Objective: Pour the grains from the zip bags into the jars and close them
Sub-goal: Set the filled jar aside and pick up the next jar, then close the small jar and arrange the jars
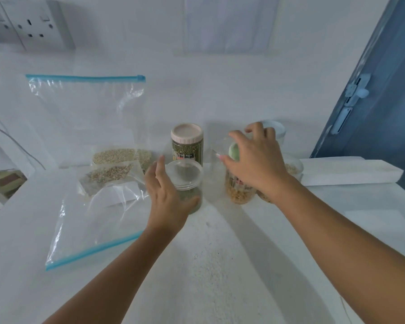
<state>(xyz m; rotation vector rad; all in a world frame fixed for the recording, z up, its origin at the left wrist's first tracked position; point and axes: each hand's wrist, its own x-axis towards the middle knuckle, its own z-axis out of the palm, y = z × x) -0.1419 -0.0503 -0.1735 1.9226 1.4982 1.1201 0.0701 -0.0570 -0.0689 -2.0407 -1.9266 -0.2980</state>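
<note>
The closing step looks to be in hand. The left hand (167, 195) has its fingers spread loosely beside the clear-lidded jar (185, 183) at the centre of the counter (220, 265), thumb against the jar's lower wall, steadying rather than gripping; that jar holds green grains and its lid already sits on top. At about two o'clock from it, the right hand (253, 160) is curled over the top of the corn jar (237, 190), fingers pinching a clear lid (221, 147) that is tilted over the mouth. Next, I judge, the lid must be levelled and pressed or twisted down.

At twelve o'clock stands a pink-lidded jar (187, 145) of green grains, closed. At ten o'clock lie small grain bags (117, 167), still filled. An empty zip bag (89, 230) lies at eight o'clock; another zip bag (87, 108) leans on the wall at eleven.
</note>
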